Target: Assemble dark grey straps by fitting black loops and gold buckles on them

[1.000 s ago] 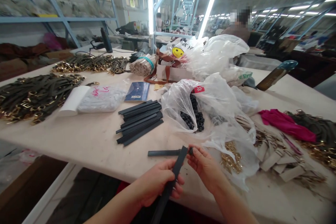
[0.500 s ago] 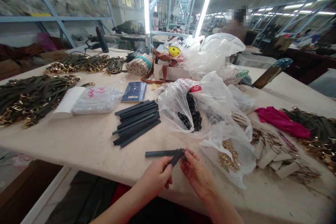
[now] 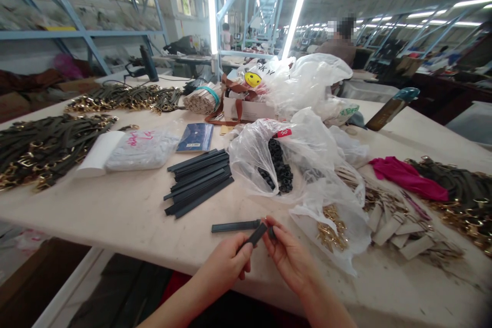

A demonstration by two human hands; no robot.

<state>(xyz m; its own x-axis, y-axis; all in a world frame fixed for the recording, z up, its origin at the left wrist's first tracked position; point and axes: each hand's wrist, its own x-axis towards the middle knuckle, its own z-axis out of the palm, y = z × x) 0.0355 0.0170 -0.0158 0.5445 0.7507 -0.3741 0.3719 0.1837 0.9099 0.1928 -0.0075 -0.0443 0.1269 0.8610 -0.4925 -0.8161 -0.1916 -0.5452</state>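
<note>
My left hand [image 3: 231, 257] is closed around a dark strap [image 3: 257, 234], whose free end points up and to the right. Close to that end, my right hand [image 3: 289, 252] pinches a small black loop [image 3: 271, 233] between thumb and fingers. A narrow gap seems to lie between strap and loop. Another dark strap [image 3: 232, 226] rests on the table just beyond my left hand. Farther off is a pile of dark straps [image 3: 200, 182]. Several black loops [image 3: 282, 174] sit inside a clear plastic bag [image 3: 246, 151].
Gold clasps [image 3: 331, 228] lie in plastic to the right, beside beige straps [image 3: 400, 225] and a magenta cloth [image 3: 407, 177]. Strap bundles with gold hardware [image 3: 49, 143] cover the left side. A blue booklet [image 3: 195, 137] and a brown bottle [image 3: 390, 110] stand farther back.
The strap end in my left hand and my right fingers have come slightly apart, so the loop shows more plainly. The whole view has shifted a little.
</note>
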